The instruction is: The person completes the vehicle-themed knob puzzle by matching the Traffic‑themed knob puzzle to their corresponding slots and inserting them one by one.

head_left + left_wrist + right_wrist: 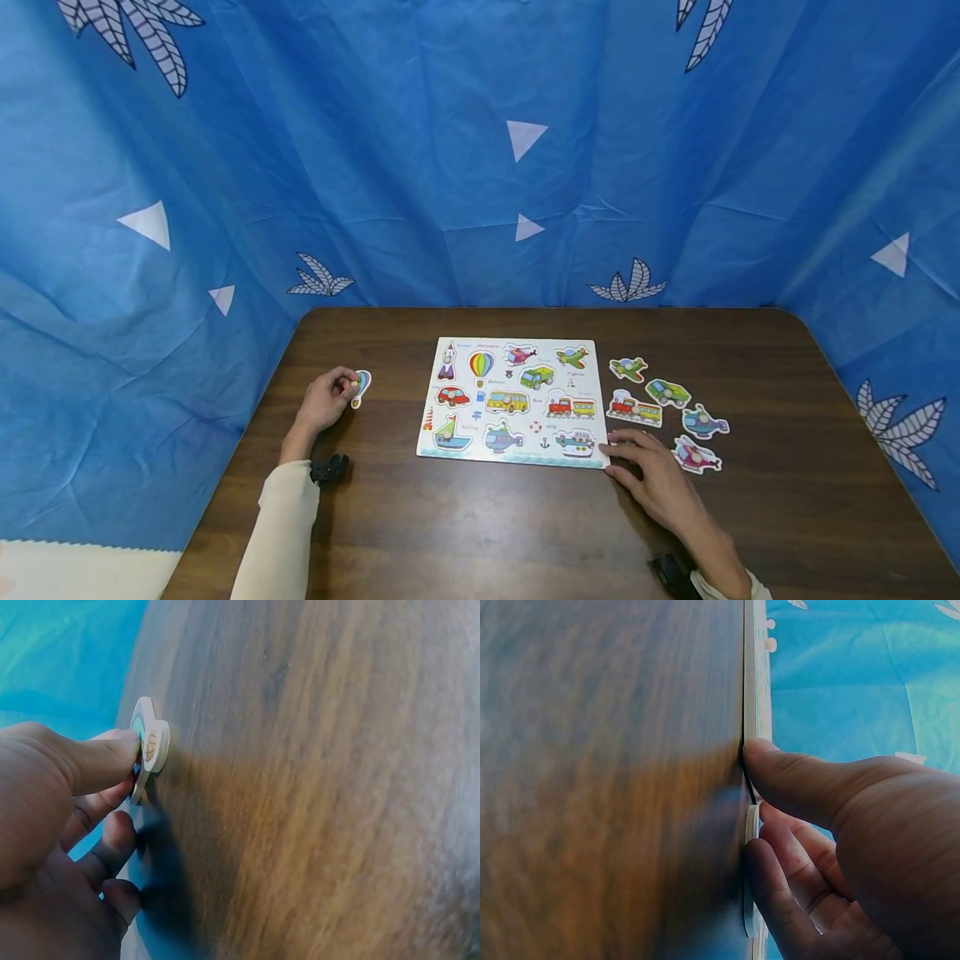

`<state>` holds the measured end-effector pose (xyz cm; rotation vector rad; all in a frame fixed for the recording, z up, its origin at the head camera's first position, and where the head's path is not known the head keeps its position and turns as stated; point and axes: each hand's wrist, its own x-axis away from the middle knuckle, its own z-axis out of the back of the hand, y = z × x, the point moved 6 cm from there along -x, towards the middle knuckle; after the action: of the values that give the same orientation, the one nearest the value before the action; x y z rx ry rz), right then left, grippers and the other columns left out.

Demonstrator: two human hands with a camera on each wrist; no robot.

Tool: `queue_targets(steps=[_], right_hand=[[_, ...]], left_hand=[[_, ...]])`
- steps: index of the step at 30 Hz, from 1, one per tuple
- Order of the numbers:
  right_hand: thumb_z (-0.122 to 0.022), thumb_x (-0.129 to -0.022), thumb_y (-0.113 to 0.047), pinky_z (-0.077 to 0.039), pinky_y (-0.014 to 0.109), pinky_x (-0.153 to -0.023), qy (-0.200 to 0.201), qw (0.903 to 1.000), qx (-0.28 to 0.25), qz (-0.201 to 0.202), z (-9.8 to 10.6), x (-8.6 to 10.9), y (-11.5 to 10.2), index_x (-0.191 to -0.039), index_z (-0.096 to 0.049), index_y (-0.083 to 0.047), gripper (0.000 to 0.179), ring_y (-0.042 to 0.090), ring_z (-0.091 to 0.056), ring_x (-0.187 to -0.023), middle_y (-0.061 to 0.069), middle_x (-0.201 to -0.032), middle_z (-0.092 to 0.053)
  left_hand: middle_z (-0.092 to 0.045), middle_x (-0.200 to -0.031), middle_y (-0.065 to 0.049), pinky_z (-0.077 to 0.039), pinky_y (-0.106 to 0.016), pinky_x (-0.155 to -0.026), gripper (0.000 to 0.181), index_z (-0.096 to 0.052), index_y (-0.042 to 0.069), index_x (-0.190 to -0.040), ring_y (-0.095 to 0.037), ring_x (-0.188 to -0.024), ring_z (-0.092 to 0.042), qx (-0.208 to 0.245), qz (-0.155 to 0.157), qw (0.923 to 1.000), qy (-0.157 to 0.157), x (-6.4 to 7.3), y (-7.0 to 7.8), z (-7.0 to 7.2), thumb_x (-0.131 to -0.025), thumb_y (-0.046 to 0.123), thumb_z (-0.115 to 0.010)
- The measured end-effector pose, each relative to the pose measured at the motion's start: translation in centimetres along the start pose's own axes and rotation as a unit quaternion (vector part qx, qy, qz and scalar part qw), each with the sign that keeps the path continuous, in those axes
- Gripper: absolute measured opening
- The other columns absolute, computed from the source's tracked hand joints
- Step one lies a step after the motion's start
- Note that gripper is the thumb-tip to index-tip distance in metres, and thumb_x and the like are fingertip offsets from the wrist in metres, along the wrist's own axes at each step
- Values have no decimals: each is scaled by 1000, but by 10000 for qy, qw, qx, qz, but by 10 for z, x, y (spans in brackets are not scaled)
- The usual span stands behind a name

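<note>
A blue curtain printed with white triangles and leaves hangs behind and beside a brown wooden table, its back corners rounded. Near the table's left edge, the left hand pinches a balloon piece between thumb and fingertips. A strip of wood runs from that piece to the board, which lies flat near the middle, well in from the table's back edge. At the board's near right corner, the right hand grips the rim, thumb at the front edge, fingers at the side. Just beyond the board's right edge lie a green plane, red train, green truck, pink helicopter and blue piece, close together; bare wood stretches from them to the table's right edge.
</note>
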<state>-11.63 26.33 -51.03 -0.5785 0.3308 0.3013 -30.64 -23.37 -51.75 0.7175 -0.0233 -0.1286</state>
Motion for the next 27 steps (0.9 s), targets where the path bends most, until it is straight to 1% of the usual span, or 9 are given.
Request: queue_targets(steps=[6,11,15,19,23,27], right_hand=[[-86,-76,-10,-46,35,-89,-142,9998,54,-125,-2,0,2,-106,-80,-13,30,23,-64,-106,2,-113,-69],[-86,-76,-11,-46,37,-90,-149,9997,97,-145,-2,0,3,-106,-80,-13,30,24,-64,-106,2,-113,-69],[-86,-76,-11,-45,36,-90,-138,9998,82,-155,-2,1,3,-106,-80,-13,30,24,-64,-107,1,-113,-69],[-86,-76,-11,-45,34,-90,-105,9999,61,-121,-2,1,3,-106,-80,-13,30,24,-64,-106,1,-113,-69],[-86,-76,-11,-45,35,-90,-112,9998,76,-112,-3,1,3,-106,-80,-13,30,23,-64,-106,1,-113,-69],[-86,-76,-11,-45,36,-90,-128,9998,71,-134,-2,0,3,-106,-80,-14,30,24,-64,-106,1,-113,-69]], left_hand=[[-57,-87,-11,-36,-24,-66,7,-64,-1,-102,-16,-75,-47,-19,45,9999,-109,0,4,-3,-96,1,-63],[-58,-86,-10,-36,-24,-65,6,-64,1,-101,-15,-72,-46,-43,-205,9998,-64,-2,16,-4,-95,3,-64],[-58,-85,-9,-36,-24,-62,6,-65,2,-101,-15,-69,-45,60,-414,9991,-17,-5,32,-6,-94,3,-65],[-59,-83,-10,-36,-23,-61,6,-65,1,-99,-14,-68,-45,148,-738,9971,65,-9,49,-10,-93,0,-66],[-59,-82,-10,-37,-23,-62,5,-66,0,-96,-14,-68,-46,226,-1040,9942,143,-12,70,-17,-92,-2,-67],[-59,-82,-10,-38,-23,-62,5,-66,0,-97,-15,-69,-47,300,-1240,9918,105,-14,92,-26,-92,-1,-67]])
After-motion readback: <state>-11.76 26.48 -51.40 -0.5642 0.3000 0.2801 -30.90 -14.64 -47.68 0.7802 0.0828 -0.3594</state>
